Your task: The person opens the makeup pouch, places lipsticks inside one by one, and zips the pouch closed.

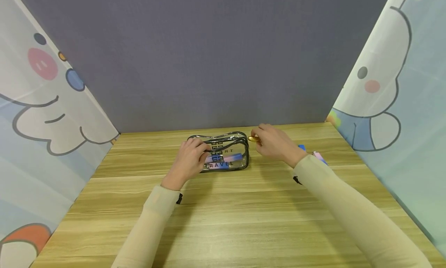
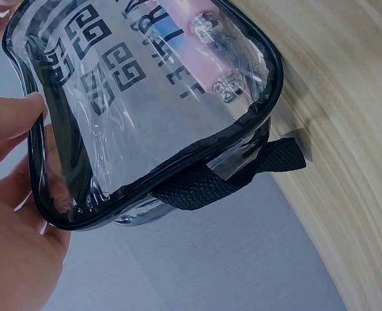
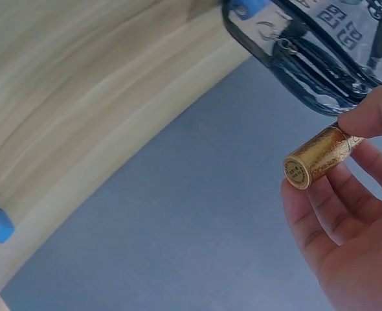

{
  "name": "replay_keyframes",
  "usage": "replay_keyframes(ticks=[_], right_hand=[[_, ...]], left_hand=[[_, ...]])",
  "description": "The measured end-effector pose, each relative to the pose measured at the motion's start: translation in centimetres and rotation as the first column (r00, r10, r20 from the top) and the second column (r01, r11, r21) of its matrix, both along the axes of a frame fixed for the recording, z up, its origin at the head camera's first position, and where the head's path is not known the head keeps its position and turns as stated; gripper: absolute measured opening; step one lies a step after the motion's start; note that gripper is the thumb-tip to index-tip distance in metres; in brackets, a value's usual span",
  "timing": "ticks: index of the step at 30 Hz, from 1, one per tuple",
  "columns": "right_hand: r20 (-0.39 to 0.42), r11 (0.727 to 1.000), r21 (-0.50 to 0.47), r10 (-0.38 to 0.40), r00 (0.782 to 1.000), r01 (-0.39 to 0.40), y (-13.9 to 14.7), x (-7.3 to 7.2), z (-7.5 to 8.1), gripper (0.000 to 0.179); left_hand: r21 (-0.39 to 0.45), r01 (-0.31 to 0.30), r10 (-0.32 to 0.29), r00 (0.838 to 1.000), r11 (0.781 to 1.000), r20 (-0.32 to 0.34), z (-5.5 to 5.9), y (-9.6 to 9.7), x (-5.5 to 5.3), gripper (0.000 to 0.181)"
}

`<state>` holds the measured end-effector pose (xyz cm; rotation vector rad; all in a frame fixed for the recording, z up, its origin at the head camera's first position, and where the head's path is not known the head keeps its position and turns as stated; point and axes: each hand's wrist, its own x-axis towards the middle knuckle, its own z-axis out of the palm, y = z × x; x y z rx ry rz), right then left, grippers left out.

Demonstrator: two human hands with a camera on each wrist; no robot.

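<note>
A clear zip pouch (image 1: 239, 148) with black piping and "TRAVEL" lettering stands on the table. My left hand (image 1: 189, 156) pinches its upper edge near the left end, thumb on the near side and fingers behind, as the left wrist view shows. Inside lie pink-and-blue tubes (image 2: 201, 55) with silvery ends. Just beyond the pouch's right end, my right hand (image 1: 273, 143) holds a gold lipstick tube (image 3: 324, 154) between thumb and fingers. The lipstick is level with the pouch's top and outside it.
To the right, partly hidden by my right forearm, lie a blue-ended piece (image 1: 302, 147) and a pink-and-blue tube (image 1: 319, 157). A grey panel (image 1: 223, 67) rises behind the wood-grain table (image 1: 237, 221), and cartoon-printed curtains (image 1: 390, 86) flank both sides.
</note>
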<state>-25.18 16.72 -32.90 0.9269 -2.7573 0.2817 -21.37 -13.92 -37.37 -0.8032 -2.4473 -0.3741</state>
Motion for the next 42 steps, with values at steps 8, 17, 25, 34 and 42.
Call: replay_keyframes(ticks=[8, 17, 25, 34, 42], right_hand=[[0.028, 0.999, -0.039, 0.016, 0.999, -0.015, -1.5, -0.2, 1.4, 0.028], [0.038, 0.998, -0.051, 0.026, 0.999, -0.024, -2.5, -0.1, 2.5, 0.028], [0.049, 0.993, -0.102, 0.06, 0.997, -0.055, -3.5, -0.3, 3.3, 0.027], [0.084, 0.985, -0.157, 0.087, 0.993, -0.073, -5.1, -0.5, 3.4, 0.029], [0.1, 0.977, -0.197, 0.103, 0.99, -0.082, -6.3, -0.8, 3.0, 0.03]], left_hand=[[-0.002, -0.01, 0.01, 1.0, 1.0, 0.017, 0.0, 0.0, 0.0, 0.009], [-0.003, -0.013, 0.014, 1.0, 1.0, 0.028, -0.2, 0.1, -0.2, 0.009], [-0.005, -0.017, 0.017, 1.0, 1.0, 0.015, -0.2, 0.0, -0.2, 0.009], [-0.002, -0.018, 0.018, 1.0, 1.0, 0.014, -0.3, 0.1, -0.1, 0.008], [-0.005, -0.014, 0.014, 1.0, 1.0, 0.02, -0.2, 0.1, 0.0, 0.008]])
